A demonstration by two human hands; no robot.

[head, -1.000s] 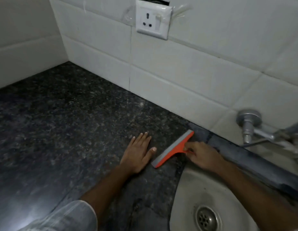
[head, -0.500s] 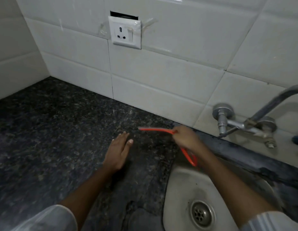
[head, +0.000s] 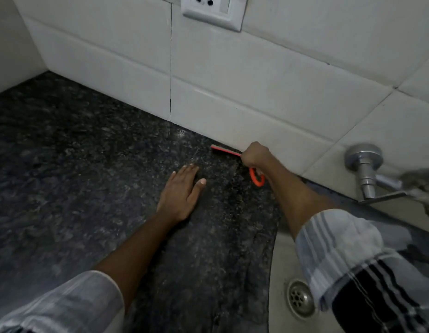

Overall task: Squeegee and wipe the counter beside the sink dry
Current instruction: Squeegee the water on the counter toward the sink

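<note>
My right hand [head: 255,155] grips an orange squeegee [head: 224,149] by its handle. Its blade end lies low against the foot of the tiled wall, at the back of the dark speckled stone counter [head: 76,169]. The handle's orange loop [head: 256,179] sticks out below my fist. My left hand [head: 181,195] rests flat on the counter, palm down with fingers together, a short way in front of the blade. The counter shines wet near the wall.
The pale sink basin [head: 278,272] with its metal drain [head: 300,298] lies at the lower right, partly under my right sleeve. A metal tap [head: 367,169] juts from the wall at right. A white wall socket [head: 212,10] sits above the counter.
My right hand has carried the squeegee from the sink's edge back to the wall line. The left hand stays flat on the counter. The camera has moved closer and tilted down.
</note>
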